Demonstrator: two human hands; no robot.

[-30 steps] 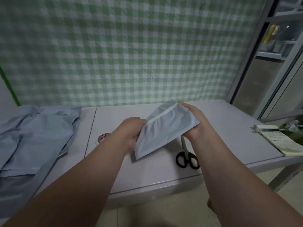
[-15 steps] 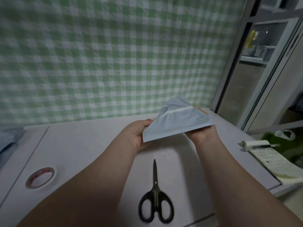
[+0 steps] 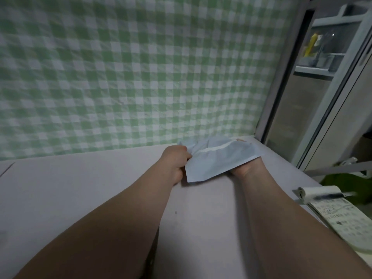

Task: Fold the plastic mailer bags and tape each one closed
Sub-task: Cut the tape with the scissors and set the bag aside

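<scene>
Got the folded mailer bag way out at the far right of the table, just in front of the checked cloth and close to the door frame. Can't tell whether touching the tabletop or hanging just above it. Lying with the long axis from left-near to right-far, with a white strip across the top face on the same line.

Pinched at the left end by the left hand, with fingers curled tight into crumpled plastic. Right end draped over the right hand, showing only the heel of the palm, so can't say how that grip is closed.

Held one hand per end, both about equally far out, bag straight between them. No tape roll or scissors anywhere in view, so probably a set-down next rather than taping, just a guess.

Off to the near right: a notepad with a pen across its rolled-back top.
</scene>
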